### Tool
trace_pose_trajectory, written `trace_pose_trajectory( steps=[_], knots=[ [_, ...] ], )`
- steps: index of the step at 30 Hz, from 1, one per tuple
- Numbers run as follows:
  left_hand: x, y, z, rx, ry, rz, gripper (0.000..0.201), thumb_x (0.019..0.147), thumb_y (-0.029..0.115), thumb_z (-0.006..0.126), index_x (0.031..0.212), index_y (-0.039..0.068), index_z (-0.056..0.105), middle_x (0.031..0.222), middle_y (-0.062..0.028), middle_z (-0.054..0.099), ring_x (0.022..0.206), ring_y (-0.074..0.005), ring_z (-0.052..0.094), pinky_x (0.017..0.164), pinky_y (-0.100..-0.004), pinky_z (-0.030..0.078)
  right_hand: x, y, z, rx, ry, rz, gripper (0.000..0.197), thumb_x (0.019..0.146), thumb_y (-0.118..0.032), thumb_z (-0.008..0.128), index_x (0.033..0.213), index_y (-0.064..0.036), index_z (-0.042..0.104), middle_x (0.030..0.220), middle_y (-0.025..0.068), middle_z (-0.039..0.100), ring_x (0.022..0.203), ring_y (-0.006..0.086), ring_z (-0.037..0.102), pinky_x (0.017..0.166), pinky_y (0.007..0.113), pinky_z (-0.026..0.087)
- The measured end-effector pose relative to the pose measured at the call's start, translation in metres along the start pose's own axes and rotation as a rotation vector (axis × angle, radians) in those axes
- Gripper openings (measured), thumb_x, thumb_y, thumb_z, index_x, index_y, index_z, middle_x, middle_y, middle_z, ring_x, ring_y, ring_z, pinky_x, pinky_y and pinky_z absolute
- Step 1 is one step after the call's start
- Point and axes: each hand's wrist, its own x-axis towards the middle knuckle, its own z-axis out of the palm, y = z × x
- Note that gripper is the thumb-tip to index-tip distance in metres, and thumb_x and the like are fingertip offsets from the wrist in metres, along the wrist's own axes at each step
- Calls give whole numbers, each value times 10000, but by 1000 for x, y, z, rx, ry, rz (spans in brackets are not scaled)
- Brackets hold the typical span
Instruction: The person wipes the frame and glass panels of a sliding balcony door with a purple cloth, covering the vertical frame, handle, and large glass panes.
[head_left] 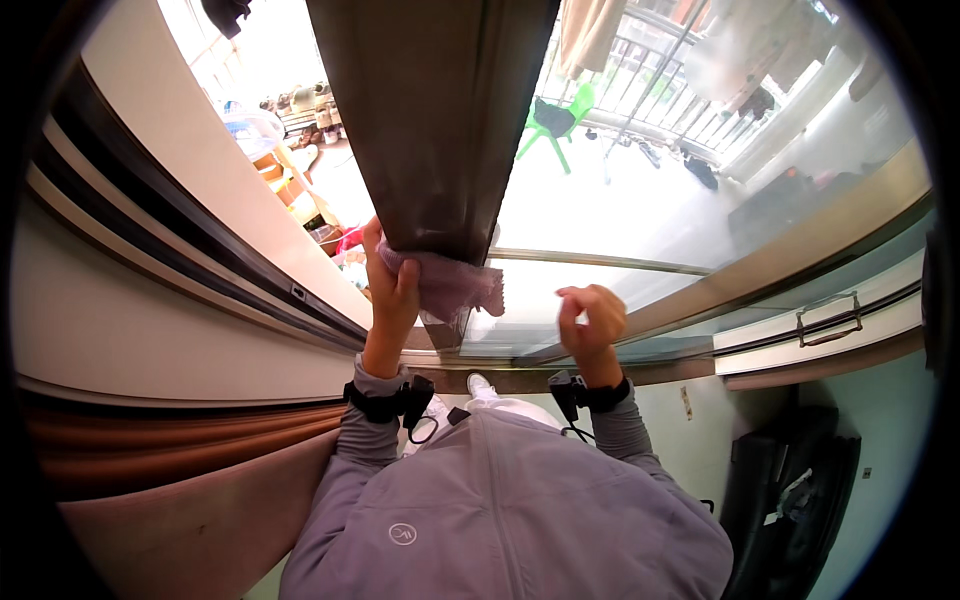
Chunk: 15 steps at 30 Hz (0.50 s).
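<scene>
My left hand (396, 290) is closed on a purple-grey cleaning cloth (450, 283). It presses the cloth around the left edge of a dark brown door frame post (430, 120), thumb on the near side. One end of the cloth hangs loose to the right, across the post's near face. My right hand (592, 318) is raised in front of the glass door pane (600, 225), right of the cloth and apart from it. Its fingers are curled in, and whether anything small is inside them is hidden. Each wrist wears a black strap with a small device.
Beyond the glass, a green chair (560, 122) stands on a balcony with a railing (640, 75). Shoes and household items show through the gap at left. An orange-brown curtain (180, 445) hangs at lower left; a black bag-like object (775, 500) stands at lower right.
</scene>
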Motion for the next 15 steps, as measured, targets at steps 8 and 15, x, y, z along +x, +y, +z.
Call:
trace_pose_trajectory(
  steps=[8,15],
  knots=[
    [85,95,24,-75,24,47,500,829,218,543,1222,-16,339,1080,-113,480,995,-182,461,885,-301,361,18,-32,28,177,-158,-38,118,651,65,568,727,-24,587,494,30,482,403,142,455,404,247,337],
    [23,23,14,-3,62,96,600,808,335,548,1219,-29,308,1148,-131,418,1061,-207,412,934,-344,314,15,-32,24,185,-102,14,107,671,75,557,725,-13,587,510,33,499,413,135,457,412,240,345]
  ],
)
